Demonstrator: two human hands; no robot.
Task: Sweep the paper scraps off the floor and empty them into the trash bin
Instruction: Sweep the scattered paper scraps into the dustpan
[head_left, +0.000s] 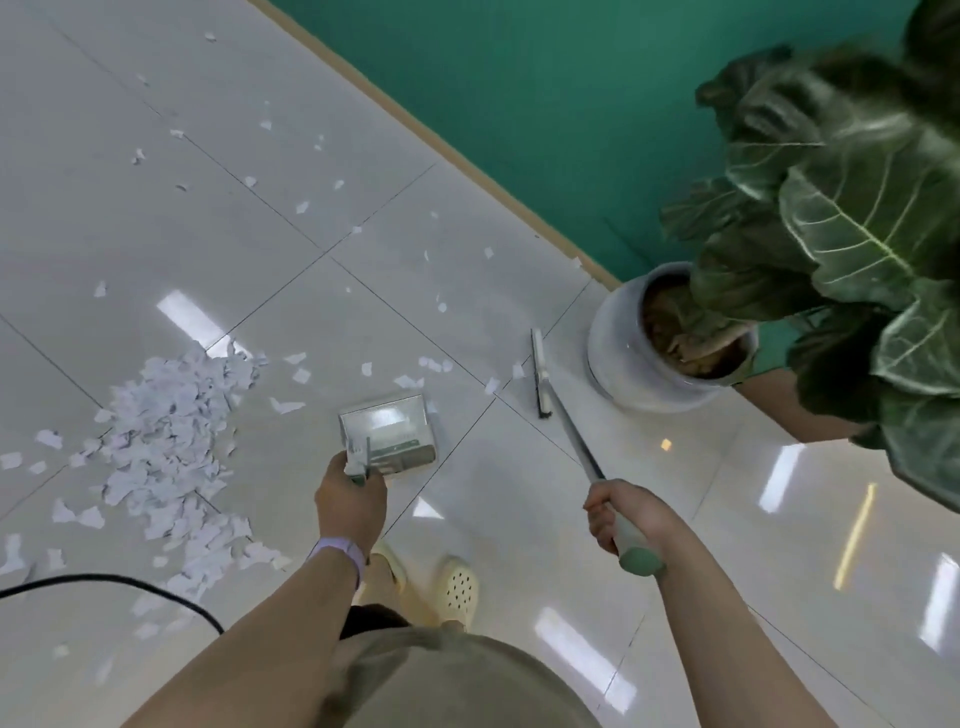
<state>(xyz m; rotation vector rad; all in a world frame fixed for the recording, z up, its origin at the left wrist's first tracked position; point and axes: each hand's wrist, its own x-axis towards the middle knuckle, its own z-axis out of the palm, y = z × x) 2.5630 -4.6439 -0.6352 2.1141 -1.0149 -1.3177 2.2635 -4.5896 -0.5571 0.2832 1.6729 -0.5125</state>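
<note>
A thick pile of white paper scraps (166, 431) lies on the pale tiled floor at the left, with loose scraps (298, 208) scattered toward the wall. My left hand (350, 499) grips the handle of a grey-green dustpan (388, 435) that sits on the floor just right of the pile, its pan holding no scraps. My right hand (626, 517) holds the green grip of a long-handled broom, whose narrow head (540, 371) rests on the floor beside a few scraps, close to a plant pot. No trash bin is in view.
A large-leaved plant (841, 218) in a white pot (618, 358) stands at the right against the green wall (545, 104). A black cable (130, 584) crosses the floor at the lower left. My feet in pale clogs (457, 587) stand below the dustpan.
</note>
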